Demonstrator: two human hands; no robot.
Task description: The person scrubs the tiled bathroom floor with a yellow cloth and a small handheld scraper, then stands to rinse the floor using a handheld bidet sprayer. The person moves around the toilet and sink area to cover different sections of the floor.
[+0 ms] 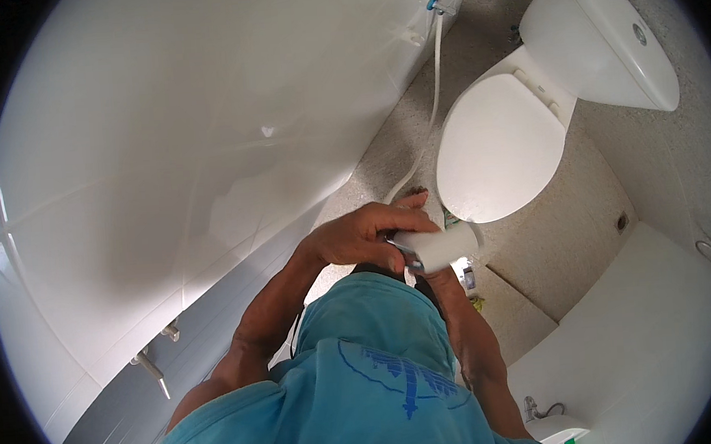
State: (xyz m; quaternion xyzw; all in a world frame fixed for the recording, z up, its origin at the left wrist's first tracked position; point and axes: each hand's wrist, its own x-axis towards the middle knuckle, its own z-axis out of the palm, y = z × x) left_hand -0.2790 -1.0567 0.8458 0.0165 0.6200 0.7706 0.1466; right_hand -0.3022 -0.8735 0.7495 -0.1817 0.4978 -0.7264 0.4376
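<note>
Far left, a small silvery metal tap is jutting out by the glossy white tiled wall. Next, the bare left hand is grasping the left end of a smooth white cylinder, thumb and fingers bracketing it; a thin white flexible hose is dropping behind that hand, any link to the cylinder unclear. The cylinder is sitting in front of the turquoise cloth shirt, blurring a bit. It's looking light and stiff, probably plastic (can't confirm), maybe slippery when wet; round middle is offering the steadiest hold. The bare right hand is hiding mostly beneath it; can't tell if those fingers are gripping. Further right, a lidded white toilet is standing.
</note>
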